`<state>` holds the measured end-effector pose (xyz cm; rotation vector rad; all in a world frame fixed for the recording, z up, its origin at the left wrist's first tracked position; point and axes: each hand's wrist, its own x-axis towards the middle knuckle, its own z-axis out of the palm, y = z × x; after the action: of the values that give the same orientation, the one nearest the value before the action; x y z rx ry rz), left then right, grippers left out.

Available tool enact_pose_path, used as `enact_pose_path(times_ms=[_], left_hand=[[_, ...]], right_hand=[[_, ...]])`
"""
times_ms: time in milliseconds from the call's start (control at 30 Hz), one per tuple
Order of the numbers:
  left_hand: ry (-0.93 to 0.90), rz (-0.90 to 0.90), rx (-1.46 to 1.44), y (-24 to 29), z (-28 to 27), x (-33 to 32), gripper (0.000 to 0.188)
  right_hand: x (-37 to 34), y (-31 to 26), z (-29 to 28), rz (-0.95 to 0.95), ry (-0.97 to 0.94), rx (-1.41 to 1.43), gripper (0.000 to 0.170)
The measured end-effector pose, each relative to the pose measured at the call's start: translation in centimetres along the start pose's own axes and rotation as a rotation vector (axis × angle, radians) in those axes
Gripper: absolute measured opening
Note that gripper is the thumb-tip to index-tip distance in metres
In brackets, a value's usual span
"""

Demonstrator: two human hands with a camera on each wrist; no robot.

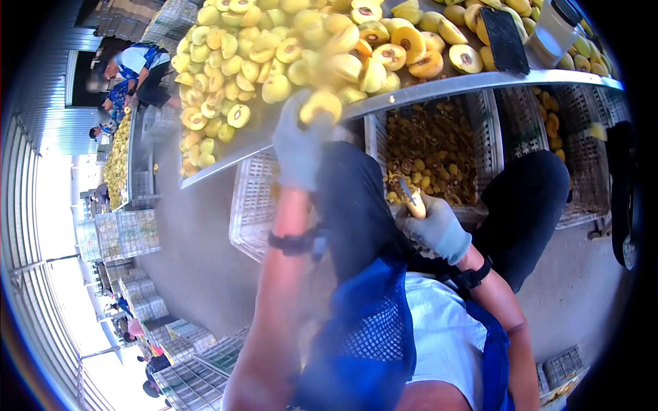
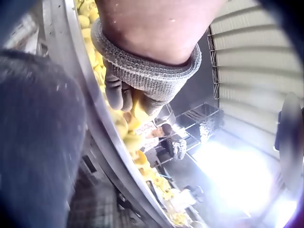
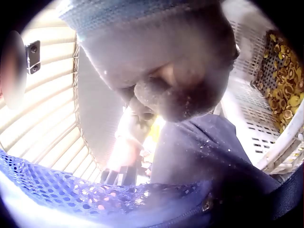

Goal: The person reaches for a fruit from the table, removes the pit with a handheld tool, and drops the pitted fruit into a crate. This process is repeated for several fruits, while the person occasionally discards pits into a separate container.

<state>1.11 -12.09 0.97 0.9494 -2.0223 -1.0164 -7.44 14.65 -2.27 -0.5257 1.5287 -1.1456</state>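
Note:
My gloved left hand (image 1: 298,147) is at the near edge of a metal table and holds a yellow peach half (image 1: 321,107). In the left wrist view the fingers of this left hand (image 2: 137,90) pinch the yellow fruit (image 2: 139,111), just above the heap. Loose peach halves (image 1: 264,48), several with brown pits showing, cover the tabletop beyond it. Lower down, in front of my lap, my gloved right hand (image 1: 439,229) grips a small knife (image 1: 415,204) by its light wooden handle, blade pointing up and away. In the right wrist view the curled right hand (image 3: 175,90) hides most of the knife.
Below the table edge (image 1: 439,89) stands a white crate (image 1: 488,137) of pits and scraps, with more crates (image 1: 250,205) either side. A black phone (image 1: 504,41) and a clear jar (image 1: 554,34) sit on the table. Other people (image 1: 140,68) work at the far left.

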Motion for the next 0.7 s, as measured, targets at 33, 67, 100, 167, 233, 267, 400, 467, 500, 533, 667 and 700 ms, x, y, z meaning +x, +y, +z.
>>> enact_pose_path(times_ms=[33, 67, 100, 167, 233, 267, 400, 467, 500, 533, 667, 700], left_hand=[[-0.04, -0.071, -0.086, 1.8, 0.6, -1.8, 0.049], [-0.082, -0.142, -0.17, 3.1, 1.2, -3.4, 0.048], [-0.136, -0.207, -0.257, 3.6, 1.8, -4.8, 0.046], [-0.245, -0.336, -0.429, 4.2, 2.6, -7.1, 0.043], [-0.281, -0.192, -0.218, 3.3, 3.2, -8.5, 0.039], [-0.29, -0.176, -0.213, 3.1, 3.6, -9.2, 0.038], [-0.254, -0.068, -0.223, 5.0, 4.4, -11.2, 0.038], [-0.297, -0.171, -0.298, 4.8, 4.5, -11.5, 0.044], [-0.294, -0.195, -0.309, 4.4, 4.7, -11.6, 0.048], [-0.292, -0.219, -0.321, 4.2, 4.8, -11.6, 0.051], [-0.233, -0.269, -0.342, 5.7, 5.3, -12.5, 0.05], [-0.231, -0.162, -0.25, 5.3, 5.3, -12.7, 0.054]], right_hand=[[-0.1, -0.1, 0.0, -0.022, 0.013, -0.004, 0.02], [-0.1, -0.1, 0.0, -0.043, 0.025, -0.007, 0.02], [-0.2, -0.2, 0.0, -0.064, 0.039, -0.01, 0.021], [-0.4, -0.4, 0.4, -0.137, 0.087, -0.047, 0.026], [-0.5, -0.1, 0.6, -0.114, 0.103, -0.034, 0.028], [-0.3, 0.4, 0.7, -0.105, 0.116, -0.03, 0.029], [0.2, 1.5, 1.1, -0.145, 0.175, -0.035, 0.028], [0.0, 1.1, 1.2, -0.164, 0.185, -0.063, 0.022], [-0.2, 0.6, 1.4, -0.172, 0.21, -0.068, 0.023], [-0.5, 0.0, 1.6, -0.18, 0.236, -0.074, 0.024], [-0.9, -0.2, 1.9, -0.172, 0.276, -0.079, 0.026], [-0.7, 0.3, 2.1, -0.196, 0.289, -0.039, 0.022]])
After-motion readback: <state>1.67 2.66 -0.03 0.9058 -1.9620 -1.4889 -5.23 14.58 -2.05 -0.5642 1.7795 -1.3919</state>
